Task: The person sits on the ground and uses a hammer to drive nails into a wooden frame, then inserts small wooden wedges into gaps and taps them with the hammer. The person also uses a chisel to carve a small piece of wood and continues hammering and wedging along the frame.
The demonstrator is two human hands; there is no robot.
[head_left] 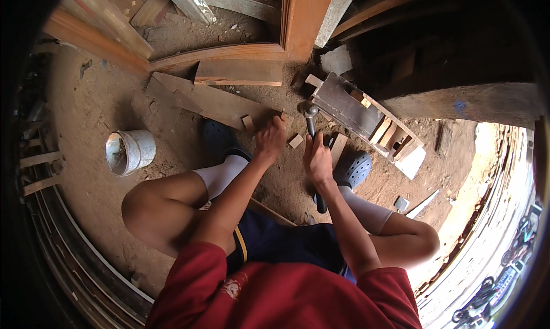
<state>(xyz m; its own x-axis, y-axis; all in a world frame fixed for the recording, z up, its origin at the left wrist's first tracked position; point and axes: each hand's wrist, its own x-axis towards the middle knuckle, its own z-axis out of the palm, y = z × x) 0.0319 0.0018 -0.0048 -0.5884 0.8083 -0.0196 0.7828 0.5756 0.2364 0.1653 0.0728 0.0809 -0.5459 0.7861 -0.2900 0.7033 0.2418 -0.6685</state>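
- To your left stands a whitish bucket [140, 150], its inside smeared and holding some greyish-brown matter (too dim to name).
- Ahead on your right, a long wooden box [346, 104] lies slantwise on the soil [183, 151]; wood strips [380, 129] sit in the divided side of it.
- Your hammer [310, 124] has a rounded grey metal head and a dark shaft; it is between your knees, head pointing away from you, near the box's close corner.
- Your plank [220, 102] is flat, brown and dusty, lying beyond your left shoe [219, 138], with a small block [248, 123] at its near edge.
- Your right hand [318, 160] is wrapped around the hammer's shaft.
- Your left hand [270, 138] has its fingers curled by the plank's right end, at a small wooden peg [283, 116]; you cannot tell whether they pinch it.
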